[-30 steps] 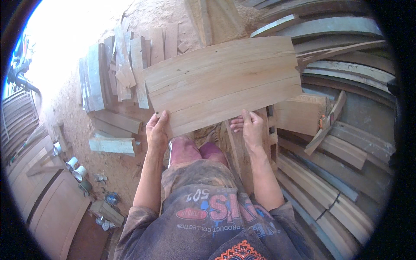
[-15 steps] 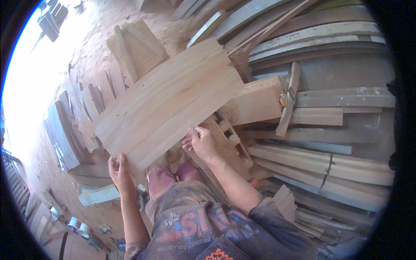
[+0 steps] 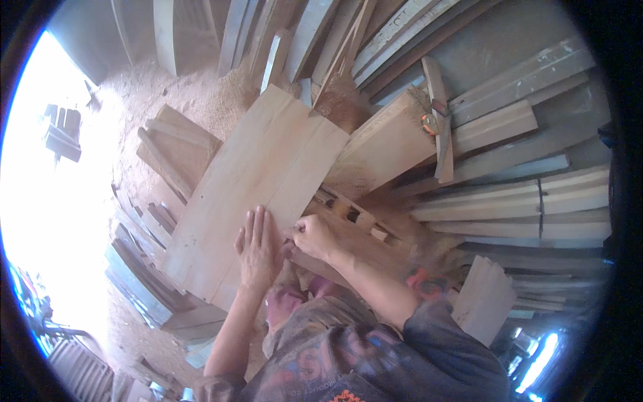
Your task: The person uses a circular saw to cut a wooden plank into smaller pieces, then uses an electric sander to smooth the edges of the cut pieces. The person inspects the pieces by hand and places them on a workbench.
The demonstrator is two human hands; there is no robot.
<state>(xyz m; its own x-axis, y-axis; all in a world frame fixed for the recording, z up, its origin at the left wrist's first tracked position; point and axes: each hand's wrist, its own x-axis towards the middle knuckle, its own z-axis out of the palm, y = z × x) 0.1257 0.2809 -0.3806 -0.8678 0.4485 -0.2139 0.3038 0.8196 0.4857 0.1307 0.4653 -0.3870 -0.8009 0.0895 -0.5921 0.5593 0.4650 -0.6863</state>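
A wide, pale wooden board (image 3: pixel 248 161) lies slanted in front of me, with thin seam lines running along its length. My left hand (image 3: pixel 258 251) rests flat on its top face near the close edge, fingers stretched out and pressing no other thing. At the board's near right edge, my right hand (image 3: pixel 315 238) is closed, thumb at the rim and the other fingers curled. The underside of that grip is partly hidden.
A thick timber block (image 3: pixel 385 144) stands beyond the board's right side. A crosswise wood strip (image 3: pixel 437 114) with an orange tape measure (image 3: pixel 429 124) lies past it. Long planks (image 3: pixel 509 194) are stacked at right, and offcuts (image 3: pixel 144 281) lie at left on sawdust-covered ground.
My left hand has left the board's near left corner and now lies flat on its face. The board has turned steeper in view; my right hand stays at its edge.
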